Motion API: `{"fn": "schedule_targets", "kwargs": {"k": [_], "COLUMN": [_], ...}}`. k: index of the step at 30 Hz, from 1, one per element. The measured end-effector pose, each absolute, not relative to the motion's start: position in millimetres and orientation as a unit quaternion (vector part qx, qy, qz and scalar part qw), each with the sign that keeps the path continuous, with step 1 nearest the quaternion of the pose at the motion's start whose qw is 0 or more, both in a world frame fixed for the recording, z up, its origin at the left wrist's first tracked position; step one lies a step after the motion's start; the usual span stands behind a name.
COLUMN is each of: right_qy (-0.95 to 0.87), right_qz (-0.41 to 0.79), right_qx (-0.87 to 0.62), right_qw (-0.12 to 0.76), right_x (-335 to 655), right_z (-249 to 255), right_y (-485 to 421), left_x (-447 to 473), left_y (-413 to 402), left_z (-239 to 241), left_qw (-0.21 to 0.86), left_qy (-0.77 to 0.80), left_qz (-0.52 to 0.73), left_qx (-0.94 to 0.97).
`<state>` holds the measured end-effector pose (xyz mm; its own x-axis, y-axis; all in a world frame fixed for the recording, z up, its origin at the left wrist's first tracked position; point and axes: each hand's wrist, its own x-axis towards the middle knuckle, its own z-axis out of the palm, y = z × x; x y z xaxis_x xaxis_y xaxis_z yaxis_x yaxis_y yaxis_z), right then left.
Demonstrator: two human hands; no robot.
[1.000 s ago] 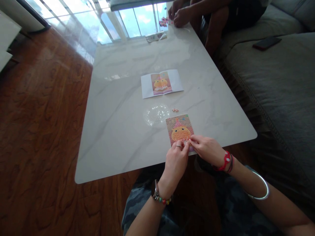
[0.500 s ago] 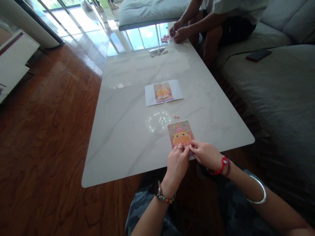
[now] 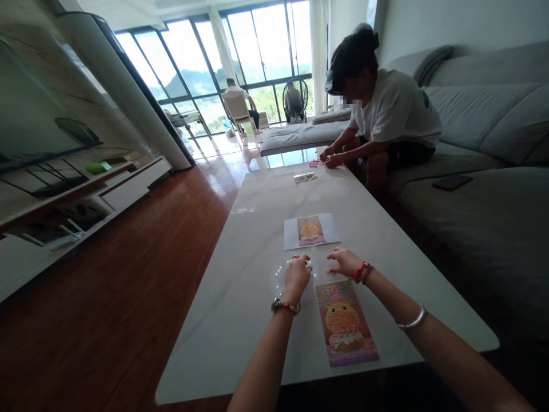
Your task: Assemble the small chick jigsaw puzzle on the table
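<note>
A small jigsaw puzzle [image 3: 345, 323] showing an orange chick on pink lies near the front edge of the white marble table [image 3: 253, 303]. Both my hands are stretched out past its far end. My left hand [image 3: 297, 273] rests on a clear plastic bag [image 3: 281, 274], fingers curled down. My right hand [image 3: 343, 261] hovers just beyond the puzzle's top edge with fingers bent, over the spot where a few loose pieces lay; whether it holds one is hidden. Farther on lies the printed reference sheet [image 3: 311, 230] with the same chick picture.
Another person [image 3: 381, 120] sits on the grey sofa [image 3: 493, 189] at the table's far right, hands on small pink pieces [image 3: 316, 163]. A small packet [image 3: 304, 177] lies near them. A phone [image 3: 452, 182] rests on the sofa. Wooden floor and a TV unit [image 3: 64, 194] are on the left.
My head has tilted up, bringing the room and the other person into view. Both hands have left the puzzle's lower edge and reached forward past its top.
</note>
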<state>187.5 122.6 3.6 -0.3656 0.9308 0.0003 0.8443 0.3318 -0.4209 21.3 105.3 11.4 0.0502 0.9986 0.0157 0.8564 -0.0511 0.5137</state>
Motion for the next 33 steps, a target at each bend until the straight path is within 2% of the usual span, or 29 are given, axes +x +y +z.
{"fn": "schedule_targets", "kwargs": {"k": [6,12,15,18,21,28,30,33], "right_qy": [-0.81,-0.8,-0.783,-0.756,-0.76,-0.785,-0.785,-0.78], "right_qz": [0.166,0.218,0.192,0.183,0.188,0.176,0.181,0.183], "right_qx": [-0.551,-0.546,-0.568,-0.612,-0.611,-0.567,-0.559,-0.541], "right_qw": [0.111,0.116,0.166,0.14,0.122,0.179,0.197,0.256], "right_x": [182.9,204.1,204.9,192.7,177.8,177.0,180.2,182.9], "right_z": [-14.1,-1.7,-6.0,-10.0,-7.6,-6.0,-2.0,8.1], "right_y": [122.6,77.7,70.5,82.1,99.1,108.3,100.1,80.7], "left_x": [25.8,30.8,35.6,37.9,35.8,34.7,39.0,46.1], "left_y": [95.9,23.1,-7.8,-19.7,-17.8,23.8,39.5,52.9], "left_z": [-3.4,-10.5,-14.8,-13.6,-9.8,-8.3,-2.8,6.0], "left_qw": [0.201,0.274,0.308,0.307,0.278,0.261,0.276,0.361], "left_qy": [0.647,0.619,0.615,0.611,0.602,0.605,0.613,0.583], "left_qz": [0.196,0.223,0.239,0.26,0.293,0.322,0.336,0.361], "left_qx": [0.709,0.701,0.686,0.682,0.689,0.68,0.66,0.632]}}
